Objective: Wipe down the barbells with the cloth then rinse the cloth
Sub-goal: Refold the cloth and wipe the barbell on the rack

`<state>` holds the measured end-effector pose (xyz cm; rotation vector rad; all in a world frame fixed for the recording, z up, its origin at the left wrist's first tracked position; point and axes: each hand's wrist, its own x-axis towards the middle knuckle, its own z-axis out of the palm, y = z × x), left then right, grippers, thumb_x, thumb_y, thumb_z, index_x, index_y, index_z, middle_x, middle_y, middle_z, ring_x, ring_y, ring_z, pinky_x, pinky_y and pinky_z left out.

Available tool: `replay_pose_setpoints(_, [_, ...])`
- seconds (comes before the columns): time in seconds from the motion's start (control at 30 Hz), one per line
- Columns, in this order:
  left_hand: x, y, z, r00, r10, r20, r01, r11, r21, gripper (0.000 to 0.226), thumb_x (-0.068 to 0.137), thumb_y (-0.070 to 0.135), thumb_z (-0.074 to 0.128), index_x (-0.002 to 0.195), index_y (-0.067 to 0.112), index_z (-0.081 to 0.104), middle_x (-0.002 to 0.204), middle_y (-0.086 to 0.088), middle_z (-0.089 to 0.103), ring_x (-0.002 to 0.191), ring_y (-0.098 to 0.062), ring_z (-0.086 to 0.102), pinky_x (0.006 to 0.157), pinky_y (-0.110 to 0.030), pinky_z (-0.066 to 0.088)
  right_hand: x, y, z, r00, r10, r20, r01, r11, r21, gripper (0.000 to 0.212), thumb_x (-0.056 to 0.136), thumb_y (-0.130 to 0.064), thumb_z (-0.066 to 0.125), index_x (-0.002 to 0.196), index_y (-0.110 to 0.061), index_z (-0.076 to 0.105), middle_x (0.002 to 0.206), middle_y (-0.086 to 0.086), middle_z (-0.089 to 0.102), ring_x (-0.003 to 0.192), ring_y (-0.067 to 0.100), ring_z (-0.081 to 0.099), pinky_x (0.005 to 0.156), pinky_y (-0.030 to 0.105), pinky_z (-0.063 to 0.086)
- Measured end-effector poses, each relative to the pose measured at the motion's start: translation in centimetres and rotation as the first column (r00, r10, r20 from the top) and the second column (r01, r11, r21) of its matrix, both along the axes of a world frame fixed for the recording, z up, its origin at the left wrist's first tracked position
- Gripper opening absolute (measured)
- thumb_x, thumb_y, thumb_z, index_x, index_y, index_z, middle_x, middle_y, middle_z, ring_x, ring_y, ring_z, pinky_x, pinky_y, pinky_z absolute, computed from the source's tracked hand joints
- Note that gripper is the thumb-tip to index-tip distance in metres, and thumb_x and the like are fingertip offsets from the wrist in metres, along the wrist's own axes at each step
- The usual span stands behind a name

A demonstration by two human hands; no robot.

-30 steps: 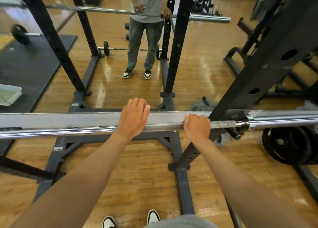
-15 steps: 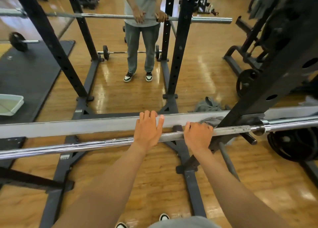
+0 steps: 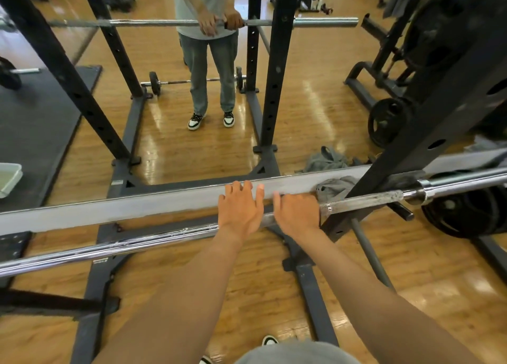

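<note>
Chrome barbell (image 3: 137, 244) lies across the rack in front of a mirror. The right hand (image 3: 297, 215) curls over the bar, probably pressing the grey cloth (image 3: 333, 188) against it; the left hand (image 3: 241, 212), fingers straight, steadies the bar.

Barbell (image 3: 137, 247): long chrome bar, lying across the rack, sloping up toward the right; shaft dull and scuffed near the right collar (image 3: 421, 190), sleeve bright beyond it. Cloth (image 3: 333, 188): grey, crumpled, bunched against the bar just left of the rack upright. Whether it wraps the bar cannot be told. Second barbell (image 3: 164, 22) appears in the mirror, horizontal.
</note>
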<state>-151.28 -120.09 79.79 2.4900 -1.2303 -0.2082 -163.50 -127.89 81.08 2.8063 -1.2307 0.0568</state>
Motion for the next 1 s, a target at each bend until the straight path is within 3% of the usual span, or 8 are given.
replay_pose_setpoints(0.1, [0.1, -0.1, 0.1, 0.999, 0.009, -0.051, -0.006, 0.999, 0.041, 0.056, 0.108, 0.053, 0.021, 0.133, 0.017, 0.056, 0.130, -0.011, 0.059, 0.124, -0.031, 0.049, 0.102, -0.049, 0.042, -1.0, -0.9, 0.9, 0.973, 0.211, -0.093, -0.205, 0.976, 0.068, 0.077, 0.091, -0.038, -0.007, 0.107, -0.015, 0.064, 0.092, 0.010, 0.069, 0.086, 0.036, 0.068, 0.062, 0.036, 0.036])
replay_pose_setpoints(0.27, [0.3, -0.2, 0.0, 0.991, -0.006, -0.133, 0.027, 0.986, 0.163, 0.063, 0.108, 0.056, 0.017, 0.142, 0.017, 0.052, 0.144, -0.013, 0.052, 0.134, -0.034, 0.043, 0.110, -0.052, 0.035, -4.9, -7.3, 1.8, 0.965, -0.161, -0.205, 0.219, 0.929, 0.299, 0.062, 0.108, -0.049, 0.019, 0.098, -0.009, 0.066, 0.115, 0.018, 0.069, 0.105, 0.037, 0.063, 0.089, 0.045, 0.050])
replay_pose_setpoints(0.57, [0.6, -0.5, 0.2, 0.980, -0.009, -0.199, 0.066, 0.957, 0.282, 0.066, 0.107, 0.057, 0.011, 0.149, 0.019, 0.046, 0.150, -0.014, 0.046, 0.137, -0.036, 0.040, 0.113, -0.055, 0.029, -1.2, -6.1, 3.5, 0.956, -0.012, -0.293, 0.207, 0.734, 0.647, 0.074, 0.107, -0.060, 0.011, 0.118, -0.012, 0.066, 0.116, 0.012, 0.069, 0.104, 0.029, 0.063, 0.084, 0.039, 0.042])
replay_pose_setpoints(0.73, [0.2, -0.3, 0.1, 0.996, -0.004, -0.092, 0.020, 0.985, 0.172, 0.063, 0.108, 0.056, 0.018, 0.140, 0.017, 0.054, 0.140, -0.014, 0.056, 0.130, -0.034, 0.047, 0.107, -0.052, 0.037, 0.8, -7.5, 5.1, 0.842, -0.038, -0.538, 0.459, 0.575, 0.678, 0.073, 0.104, -0.067, 0.006, 0.093, -0.012, 0.053, 0.047, -0.007, 0.063, 0.051, -0.003, 0.064, 0.075, 0.028, 0.043])
replay_pose_setpoints(0.8, [0.1, -0.2, 0.1, 0.998, -0.008, -0.056, 0.016, 0.990, 0.138, 0.060, 0.107, 0.055, 0.021, 0.135, 0.016, 0.058, 0.134, -0.013, 0.059, 0.125, -0.033, 0.051, 0.104, -0.051, 0.040, 2.5, -7.7, 1.9, 0.845, 0.081, -0.529, 0.428, 0.491, 0.759, 0.119, 0.076, -0.099, 0.011, 0.132, -0.005, 0.058, 0.119, 0.007, 0.075, 0.118, 0.010, 0.067, 0.109, 0.036, 0.043])
replay_pose_setpoints(0.83, [0.1, -0.1, 0.1, 0.999, -0.007, -0.052, 0.014, 0.992, 0.125, 0.059, 0.107, 0.055, 0.021, 0.132, 0.016, 0.058, 0.131, -0.012, 0.060, 0.123, -0.033, 0.052, 0.102, -0.050, 0.041, 3.0, -8.0, 0.0, 0.853, 0.106, -0.511, 0.416, 0.454, 0.788, 0.142, 0.054, -0.111, 0.016, 0.150, -0.012, 0.047, 0.150, 0.010, 0.055, 0.141, 0.022, 0.050, 0.118, 0.043, 0.035])
replay_pose_setpoints(0.87, [0.1, 0.0, 0.2, 0.999, -0.005, -0.050, 0.011, 0.994, 0.112, 0.058, 0.107, 0.054, 0.021, 0.131, 0.016, 0.059, 0.129, -0.012, 0.061, 0.121, -0.033, 0.052, 0.101, -0.050, 0.042, 3.2, -7.3, 0.3, 0.861, 0.129, -0.492, 0.400, 0.424, 0.812, 0.150, 0.043, -0.114, 0.018, 0.156, -0.017, 0.041, 0.160, 0.010, 0.041, 0.148, 0.028, 0.040, 0.121, 0.047, 0.030])
replay_pose_setpoints(1.0, [-0.1, 0.3, 0.4, 1.000, 0.012, -0.029, -0.011, 1.000, 0.021, 0.055, 0.108, 0.052, 0.022, 0.126, 0.016, 0.059, 0.120, -0.009, 0.063, 0.112, -0.029, 0.055, 0.094, -0.047, 0.045, 2.2, -6.0, 6.5, 0.843, 0.085, -0.531, 0.469, 0.365, 0.804, 0.113, 0.090, -0.085, 0.001, 0.151, -0.002, 0.047, 0.161, 0.023, 0.035, 0.145, 0.038, 0.040, 0.112, 0.045, 0.039])
